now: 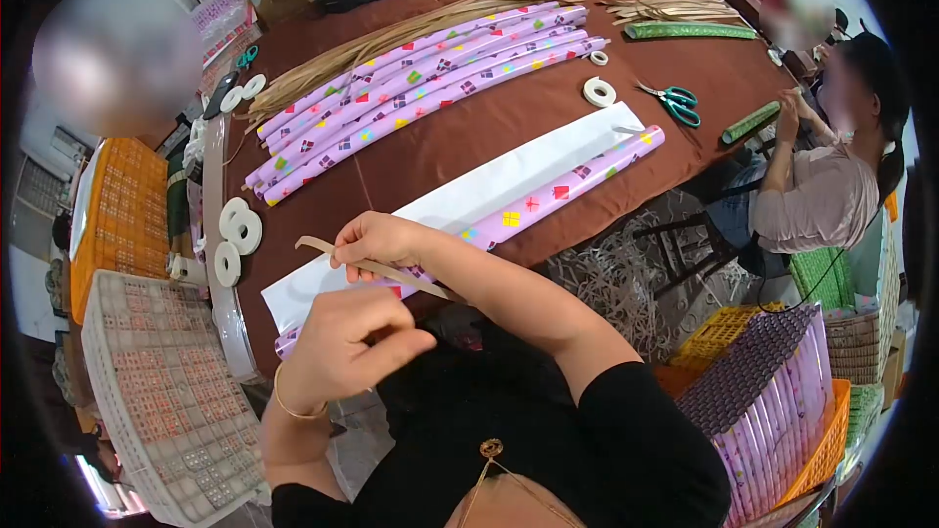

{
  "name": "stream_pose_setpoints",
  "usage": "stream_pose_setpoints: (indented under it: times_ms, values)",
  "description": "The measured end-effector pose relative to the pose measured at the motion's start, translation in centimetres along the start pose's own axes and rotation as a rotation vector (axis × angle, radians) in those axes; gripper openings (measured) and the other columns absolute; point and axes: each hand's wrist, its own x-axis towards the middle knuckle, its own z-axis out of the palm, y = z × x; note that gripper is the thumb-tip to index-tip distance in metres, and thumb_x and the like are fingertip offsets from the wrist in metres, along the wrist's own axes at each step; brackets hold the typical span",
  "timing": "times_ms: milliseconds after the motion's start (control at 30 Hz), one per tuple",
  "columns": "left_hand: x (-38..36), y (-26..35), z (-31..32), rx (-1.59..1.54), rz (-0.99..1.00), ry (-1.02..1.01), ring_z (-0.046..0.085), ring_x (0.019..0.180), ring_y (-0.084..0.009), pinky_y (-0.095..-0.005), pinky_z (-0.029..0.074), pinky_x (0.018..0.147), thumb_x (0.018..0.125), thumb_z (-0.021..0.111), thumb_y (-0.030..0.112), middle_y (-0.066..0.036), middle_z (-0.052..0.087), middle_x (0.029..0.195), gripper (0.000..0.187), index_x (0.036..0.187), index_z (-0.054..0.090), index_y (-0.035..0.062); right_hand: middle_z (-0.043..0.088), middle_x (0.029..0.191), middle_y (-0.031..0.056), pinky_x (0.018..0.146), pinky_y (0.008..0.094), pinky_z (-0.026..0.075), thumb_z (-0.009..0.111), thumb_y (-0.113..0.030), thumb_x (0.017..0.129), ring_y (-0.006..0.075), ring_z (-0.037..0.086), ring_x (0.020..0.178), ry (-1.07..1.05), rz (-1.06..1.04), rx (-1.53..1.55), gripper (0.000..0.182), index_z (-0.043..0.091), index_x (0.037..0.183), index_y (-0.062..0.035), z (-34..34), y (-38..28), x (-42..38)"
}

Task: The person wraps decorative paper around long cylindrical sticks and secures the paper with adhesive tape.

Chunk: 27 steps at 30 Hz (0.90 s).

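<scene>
My right hand (383, 241) reaches across to the left and pinches a thin tan strip (416, 280). The strip's curled end sticks out past my fingers. Closer to me, my left hand (352, 342) is raised with its fingers loosely bent and the thumb apart; nothing shows in it. Under both hands lies a white sheet (460, 194), partly rolled along its near edge into a purple patterned wrapping-paper roll (558, 194). My hands and forearm hide part of that roll.
Finished purple rolls (421, 88) and tan strips (303, 78) lie across the brown-covered table (469, 137). White tape rolls (240, 225) sit at the left edge. Scissors (675, 105) lie to the right, near a seated person (822, 186) holding a green roll (751, 123). Crates (161, 381) flank me.
</scene>
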Motion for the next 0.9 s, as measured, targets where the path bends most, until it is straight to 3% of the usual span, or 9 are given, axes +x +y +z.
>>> stream_pose_setpoints:
  times_ms: [67,100,167,200,267,300,433,833,900]
  values:
    - [-1.9,-3.0,1.0,0.125,-0.213,0.259,0.055,0.060,-0.0228,-0.0299,0.041,0.057,0.075,0.070,0.006,-0.009,0.058,0.067,0.015,0.071,0.057,-0.0009,0.066,0.068,0.0097,0.045,0.0246,0.048,0.063,-0.013,0.088,0.0126,0.060,0.049,0.022,0.008,-0.003,0.012,0.065,0.091,-0.0016,0.1,0.1,0.0]
    - [-3.0,-4.9,1.3,0.127,-0.205,0.257,0.055,0.060,-0.0228,-0.0299,0.041,0.057,0.075,0.070,0.006,-0.009,0.058,0.067,0.015,0.071,0.057,-0.0009,0.066,0.067,0.0096,0.045,0.0247,0.048,0.063,-0.014,0.088,0.0126,0.060,0.049,0.033,0.012,0.008,0.012,0.065,0.090,-0.0018,0.1,0.2,0.0]
    - [-5.2,-8.5,1.7,0.445,-0.212,0.373,0.057,0.074,-0.0290,-0.0359,0.045,0.066,0.076,0.073,0.012,-0.012,0.060,0.084,0.020,0.087,0.060,0.0018,0.066,0.067,0.0091,0.045,0.0250,0.048,0.063,-0.014,0.089,0.0124,0.059,0.049,0.042,0.021,0.039,0.012,0.065,0.090,-0.0022,0.0,0.2,0.2]
    - [-6.0,-9.5,2.1,0.442,-0.194,0.366,0.057,0.074,-0.0290,-0.0359,0.045,0.066,0.076,0.073,0.012,-0.012,0.060,0.084,0.020,0.087,0.060,0.0018,0.066,0.067,0.0091,0.045,0.0252,0.048,0.063,-0.014,0.088,0.0124,0.059,0.049,0.054,0.000,0.050,0.012,0.064,0.089,-0.0021,0.0,0.7,0.4]
    - [-7.2,-11.2,3.0,0.562,-0.336,0.430,0.056,0.090,-0.0321,-0.0413,0.043,0.078,0.075,0.073,0.013,-0.013,0.060,0.094,0.025,0.093,0.059,0.0017,0.065,0.067,0.0091,0.045,0.0256,0.048,0.064,-0.015,0.088,0.0125,0.059,0.049,0.070,0.016,0.045,0.013,0.064,0.089,-0.0020,0.2,0.0,-0.2]
    - [-7.8,-11.9,3.2,0.627,-0.309,0.401,0.054,0.096,-0.0341,-0.0425,0.042,0.084,0.075,0.074,0.015,-0.014,0.059,0.101,0.032,0.100,0.059,0.0021,0.065,0.068,0.0084,0.047,0.0233,0.048,0.060,-0.015,0.091,0.0112,0.059,0.051,0.054,0.015,0.062,0.017,0.064,0.093,0.0010,0.1,0.3,0.0]
    - [-8.6,-13.4,4.4,0.680,-0.362,0.396,0.052,0.102,-0.0359,-0.0440,0.040,0.090,0.072,0.076,0.020,-0.017,0.056,0.106,0.049,0.113,0.057,0.0016,0.065,0.068,0.0091,0.048,0.0240,0.049,0.059,-0.013,0.091,0.0116,0.060,0.051,0.080,0.021,0.029,0.015,0.063,0.092,0.0016,0.5,-0.2,-0.4]
    - [-7.4,-14.1,4.8,0.722,-0.253,0.325,0.051,0.095,-0.0356,-0.0438,0.041,0.083,0.076,0.073,0.021,-0.016,0.055,0.103,0.046,0.115,0.056,0.0017,0.064,0.065,0.0080,0.045,0.0225,0.045,0.056,-0.011,0.092,0.0110,0.058,0.048,0.095,0.015,0.057,0.014,0.062,0.091,0.0013,0.6,-0.8,-0.6]
    - [-7.5,-14.5,4.7,0.740,-0.219,0.322,0.052,0.094,-0.0357,-0.0434,0.042,0.082,0.077,0.073,0.021,-0.016,0.055,0.102,0.046,0.115,0.056,0.0017,0.064,0.065,0.0077,0.044,0.0225,0.044,0.056,-0.012,0.092,0.0108,0.057,0.047,0.100,-0.031,0.181,0.014,0.063,0.091,0.0001,0.3,-0.6,-0.3]
